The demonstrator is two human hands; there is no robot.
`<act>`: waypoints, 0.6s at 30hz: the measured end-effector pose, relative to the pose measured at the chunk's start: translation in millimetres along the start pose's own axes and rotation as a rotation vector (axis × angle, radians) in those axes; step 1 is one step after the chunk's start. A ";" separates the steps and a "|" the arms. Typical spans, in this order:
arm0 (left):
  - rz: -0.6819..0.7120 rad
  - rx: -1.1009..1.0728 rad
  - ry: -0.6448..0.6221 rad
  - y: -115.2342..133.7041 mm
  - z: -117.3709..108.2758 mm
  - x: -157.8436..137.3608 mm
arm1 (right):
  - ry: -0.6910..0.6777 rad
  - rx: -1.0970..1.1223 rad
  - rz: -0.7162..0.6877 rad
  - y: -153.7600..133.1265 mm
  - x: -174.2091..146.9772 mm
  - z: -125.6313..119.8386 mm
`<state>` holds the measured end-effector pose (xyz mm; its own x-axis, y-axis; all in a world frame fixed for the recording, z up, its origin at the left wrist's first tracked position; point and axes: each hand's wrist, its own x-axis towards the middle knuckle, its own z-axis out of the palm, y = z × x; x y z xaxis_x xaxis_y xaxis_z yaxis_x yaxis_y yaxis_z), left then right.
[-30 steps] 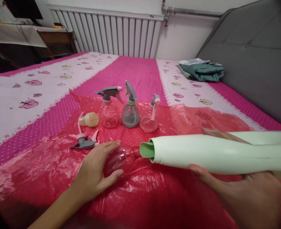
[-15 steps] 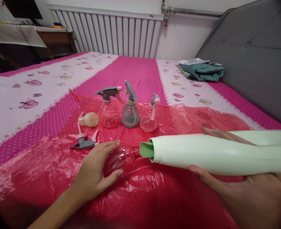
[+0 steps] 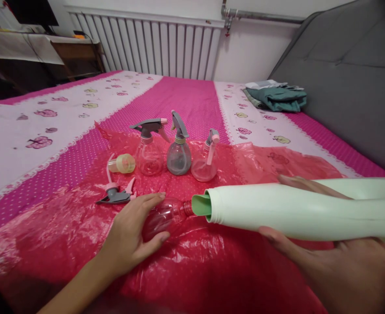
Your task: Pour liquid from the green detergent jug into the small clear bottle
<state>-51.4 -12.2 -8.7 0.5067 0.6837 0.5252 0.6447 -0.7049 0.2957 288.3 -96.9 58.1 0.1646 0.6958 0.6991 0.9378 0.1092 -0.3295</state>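
Observation:
My left hand point(image 3: 136, 229) is wrapped round a clear spray bottle point(image 3: 161, 218) without its top, its neck turned right. My right hand point(image 3: 329, 257) grips a large pale green jug point(image 3: 277, 207), tilted on its side. The jug's green pouring spout point(image 3: 201, 205) is at the mouth of the clear bottle; any liquid between them cannot be made out. Left of the bottle lies a loose grey and pink trigger sprayer point(image 3: 115, 194) with its tube. Behind it, a yellowish translucent cap point(image 3: 123, 164) rests on its side.
Three spray bottles with trigger tops stand in a row: a clear one point(image 3: 149, 152), a grey one point(image 3: 179, 152) and a pink-handled one point(image 3: 205, 163). Red plastic sheeting point(image 3: 212, 270) covers the bed's near part. Folded clothes point(image 3: 275, 98) lie near the grey headboard point(image 3: 349, 65).
Almost nothing differs. Both hands, the jug and the bottle keep their places, apart from a very slight shift.

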 end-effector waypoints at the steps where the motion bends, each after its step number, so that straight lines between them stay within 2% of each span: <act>1: 0.004 0.003 0.000 0.2 -0.3 0.4 | -0.002 -0.010 -0.012 0.6 -0.1 -0.3; 6: -0.003 0.003 0.009 -0.1 0.4 -0.7 | 0.030 -0.007 -0.056 3.2 -0.7 0.0; 18: 0.003 0.016 -0.001 -0.2 0.4 -0.8 | -0.015 -0.011 -0.081 4.3 1.2 -2.0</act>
<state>-51.7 -12.5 -9.6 0.5087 0.6820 0.5254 0.6525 -0.7036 0.2815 293.1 -97.0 58.8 0.0838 0.6952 0.7139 0.9513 0.1574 -0.2650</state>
